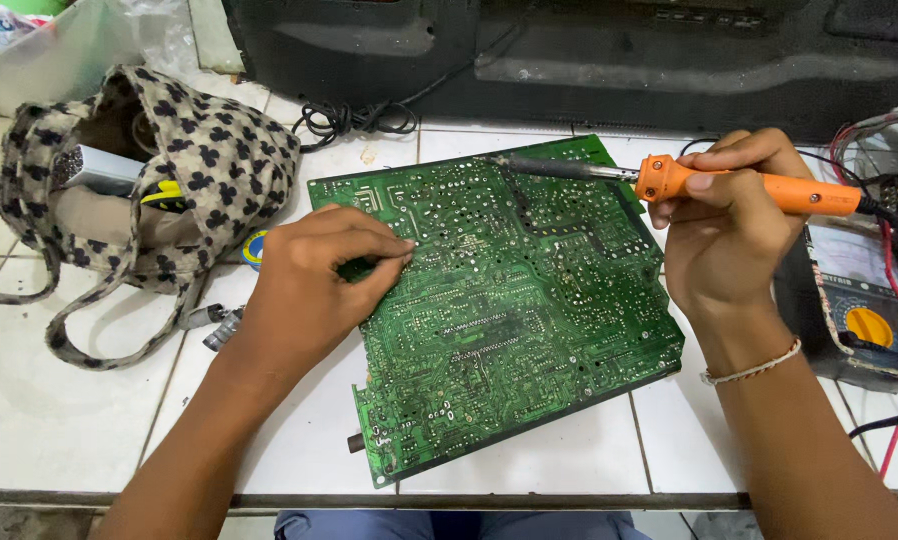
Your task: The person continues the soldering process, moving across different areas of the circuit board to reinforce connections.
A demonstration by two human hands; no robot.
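A large green circuit board (514,300) lies solder side up on the white tiled surface, tilted slightly. My left hand (314,285) rests on its left edge, fingertips curled and touching the board near its upper left. My right hand (729,225) grips an orange-handled soldering iron (749,187) held level, its dark metal tip (529,165) hovering over the board's far edge. A pale bracelet sits on my right wrist.
A patterned cloth bag (159,170) with tools inside stands at the left. A multimeter (864,320) with red and black leads lies at the right. A big black appliance casing (569,55) spans the back. The counter's front edge (449,498) runs near my lap.
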